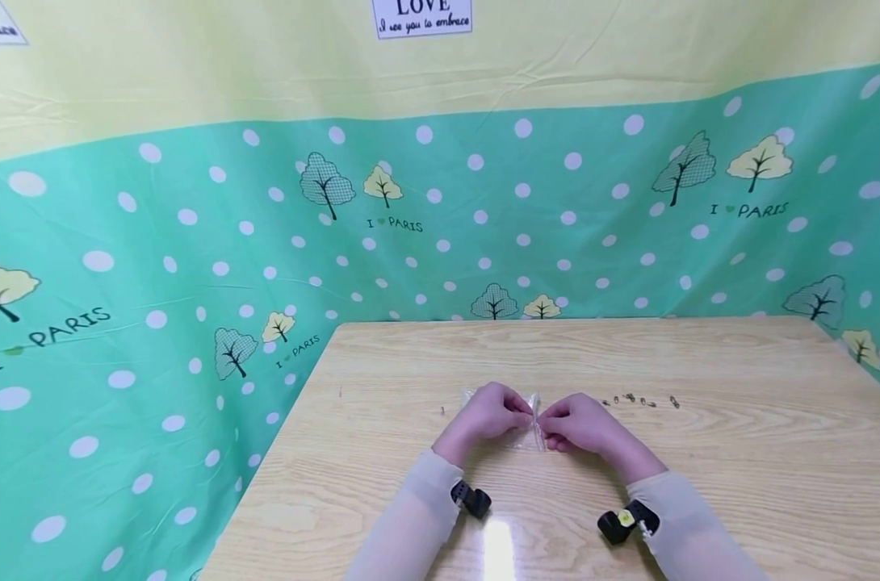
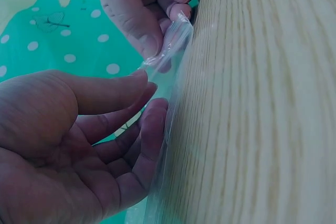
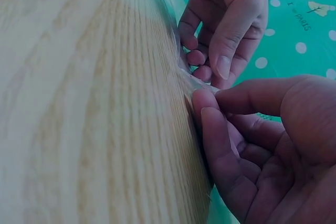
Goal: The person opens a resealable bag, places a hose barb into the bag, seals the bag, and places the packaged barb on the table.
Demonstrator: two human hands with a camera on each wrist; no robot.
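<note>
A clear plastic bag lies on the wooden table, its opening edge lifted between the two hands. My left hand pinches one side of that edge between thumb and index finger; its other fingers curl loosely over the bag. From the right, my right hand pinches the same edge, thumb against fingertip. In the left wrist view the bag's edge stretches up to the right hand. The right wrist view shows the thumbs close together, with the film between them.
Several small metal pieces lie in a loose row right of the hands. A tiny piece lies left of the bag. The wooden table meets a green dotted cloth at its back and left.
</note>
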